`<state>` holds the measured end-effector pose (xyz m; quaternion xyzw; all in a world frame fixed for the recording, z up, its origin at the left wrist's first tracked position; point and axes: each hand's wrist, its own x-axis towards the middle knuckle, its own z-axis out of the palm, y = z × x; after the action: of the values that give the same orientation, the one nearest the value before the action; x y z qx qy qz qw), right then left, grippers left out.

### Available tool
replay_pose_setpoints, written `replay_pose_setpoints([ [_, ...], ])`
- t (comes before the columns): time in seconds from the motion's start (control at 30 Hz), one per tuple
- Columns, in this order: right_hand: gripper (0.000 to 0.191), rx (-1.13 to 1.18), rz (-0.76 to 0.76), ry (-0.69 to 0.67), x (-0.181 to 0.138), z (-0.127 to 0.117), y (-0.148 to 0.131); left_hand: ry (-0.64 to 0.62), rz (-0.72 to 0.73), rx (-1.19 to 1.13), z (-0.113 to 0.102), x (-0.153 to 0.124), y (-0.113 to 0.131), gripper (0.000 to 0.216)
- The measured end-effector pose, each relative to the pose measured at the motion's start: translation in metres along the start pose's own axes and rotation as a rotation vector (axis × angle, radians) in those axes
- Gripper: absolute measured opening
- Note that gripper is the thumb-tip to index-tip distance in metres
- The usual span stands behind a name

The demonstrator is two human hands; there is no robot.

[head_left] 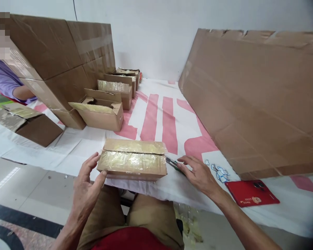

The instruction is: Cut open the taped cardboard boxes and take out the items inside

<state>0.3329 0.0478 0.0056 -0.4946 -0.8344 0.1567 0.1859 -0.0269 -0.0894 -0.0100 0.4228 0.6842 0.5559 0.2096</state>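
Note:
A small cardboard box (135, 160) lies on the white-and-pink cloth right in front of me, with shiny clear tape across its top flaps and a narrow slit between them. My left hand (90, 182) is at the box's left end, fingers spread and thumb at the near left corner; it does not wrap around the box. Beside the right end, a utility knife (174, 163) with a dark green handle points its tip toward the box. The fingers of my right hand (198, 172) are on its handle, which is partly hidden beneath them.
Several opened boxes (101, 118) stand in a row at the back left, before a wall of large cartons (54, 48). Another box (39, 128) sits left, near a person's sleeve (5, 78). A big cardboard panel (261, 100) leans right, behind a red phone (251, 193) and plastic scraps (219, 172).

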Motion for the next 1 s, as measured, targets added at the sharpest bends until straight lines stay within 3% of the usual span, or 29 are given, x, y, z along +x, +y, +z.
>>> replay_pose_setpoints([
  [0.13, 0.028, 0.242, -0.135, 0.084, 0.002, -0.011, -0.050, -0.014, -0.055, -0.146, 0.006, -0.002, 0.002, 0.051],
  [0.23, 0.019, 0.267, -0.300, 0.200, -0.005, -0.012, -0.078, -0.013, -0.089, -0.246, 0.005, 0.000, 0.003, 0.035],
  [0.3, 0.019, 0.304, -0.445, 0.162, -0.011, -0.016, -0.089, -0.021, -0.077, -0.247, 0.003, -0.001, 0.002, 0.031],
  [0.4, 0.045, 0.353, -0.578, -0.006, -0.017, -0.029, -0.099, -0.041, 0.009, -0.244, -0.001, -0.003, -0.003, 0.030],
  [0.57, 0.032, 0.270, -0.469, -0.130, 0.001, -0.038, -0.122, -0.069, 0.142, -0.242, -0.002, -0.006, -0.016, 0.023],
  [0.7, 0.042, 0.104, -0.407, -0.356, 0.028, -0.027, -0.144, -0.104, 0.213, -0.237, 0.001, -0.002, -0.022, 0.019],
  [0.9, 0.057, -0.043, -0.392, -0.168, 0.079, -0.008, -0.135, -0.106, 0.290, -0.294, 0.006, -0.001, -0.019, 0.016],
  [1.0, 0.059, -0.145, -0.350, -0.291, 0.101, 0.004, -0.121, -0.098, 0.270, -0.295, 0.006, -0.003, -0.017, 0.016],
])
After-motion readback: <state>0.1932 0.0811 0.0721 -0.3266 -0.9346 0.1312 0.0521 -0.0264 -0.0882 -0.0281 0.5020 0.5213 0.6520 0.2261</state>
